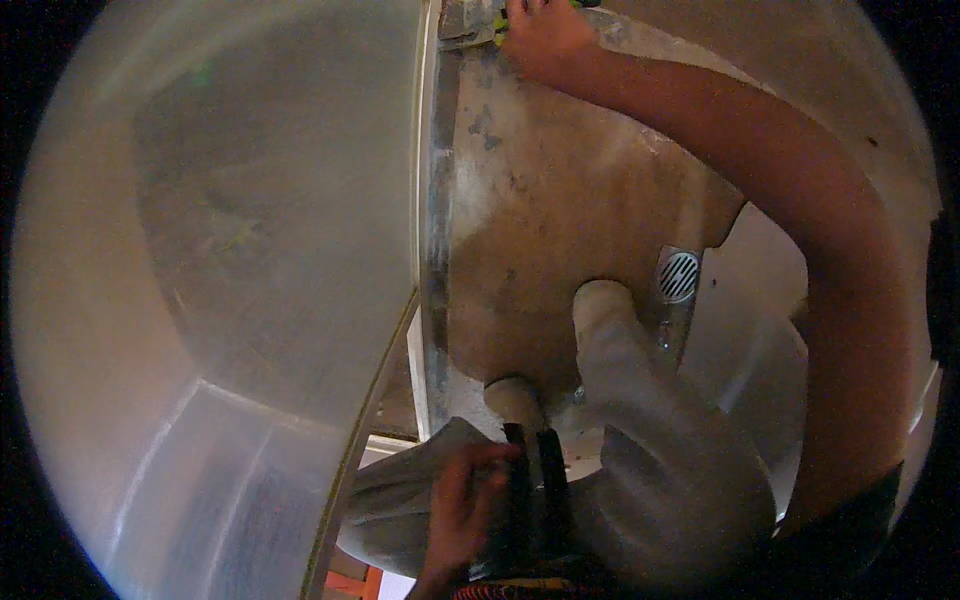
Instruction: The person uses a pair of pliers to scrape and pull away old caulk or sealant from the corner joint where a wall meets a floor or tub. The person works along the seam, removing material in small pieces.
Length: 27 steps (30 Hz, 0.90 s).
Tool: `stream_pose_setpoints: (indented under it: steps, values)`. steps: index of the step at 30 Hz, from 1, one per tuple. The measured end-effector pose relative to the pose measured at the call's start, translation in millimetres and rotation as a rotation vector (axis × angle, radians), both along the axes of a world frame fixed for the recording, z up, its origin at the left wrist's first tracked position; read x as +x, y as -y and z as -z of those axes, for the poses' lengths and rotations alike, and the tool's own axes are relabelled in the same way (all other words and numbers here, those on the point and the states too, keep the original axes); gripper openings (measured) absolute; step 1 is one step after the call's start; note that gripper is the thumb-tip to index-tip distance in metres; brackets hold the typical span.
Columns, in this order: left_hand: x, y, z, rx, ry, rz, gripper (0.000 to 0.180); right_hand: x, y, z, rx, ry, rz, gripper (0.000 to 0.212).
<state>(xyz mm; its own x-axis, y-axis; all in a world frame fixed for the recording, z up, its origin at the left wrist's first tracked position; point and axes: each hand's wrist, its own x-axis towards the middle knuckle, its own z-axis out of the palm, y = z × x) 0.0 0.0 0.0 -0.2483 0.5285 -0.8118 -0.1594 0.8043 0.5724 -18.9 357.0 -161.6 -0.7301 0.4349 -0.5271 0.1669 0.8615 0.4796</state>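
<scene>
At the far end of the floor, my right hand (pixel 550 42) is closed around a tool with a yellow-green and black handle (pixel 501 20). A flat grey piece (pixel 468 40) sits beside the handle, close to the base of the glass panel; the tool's full shape is cut off by the top edge. Low in the view, my left hand (pixel 470 505) is curled in front of my leg, next to dark hanging straps (pixel 517 455). Its fingers are dim, and whether anything is inside them is hidden.
A large hazy glass panel (pixel 290 200) with a pale frame (pixel 418 150) stands along my left. The brown floor (pixel 530 220) is stained and wet-looking. A round slotted drain (pixel 679 277) lies to the right of my feet. Something orange (pixel 350 583) shows at the lower left.
</scene>
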Motion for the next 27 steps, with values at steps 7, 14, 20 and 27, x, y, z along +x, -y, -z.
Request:
stream_pose_setpoints:
  steps: [7, 14, 20, 27]
  values:
    - [16.9, 95.1, -50.3, -0.107, -0.119, -0.038, 0.045, 1.8, 2.2, 3.6, -0.22, -0.142, 0.163, 0.044]
    - [15.0, 90.6, -46.2, -0.036, -0.214, 0.053, 0.04, 4.8, 1.6, -11.4, -0.346, -0.105, 0.081, 0.033]
    - [6.1, 58.6, -34.3, -0.004, -0.175, 0.242, 0.039, 7.4, -5.8, 17.6, -0.17, -0.387, 0.05, 0.023]
    - [1.1, 50.5, -32.4, 0.02, -0.194, 0.354, 0.037, -1.8, -3.1, 21.9, -0.301, -0.213, 0.249, 0.02]
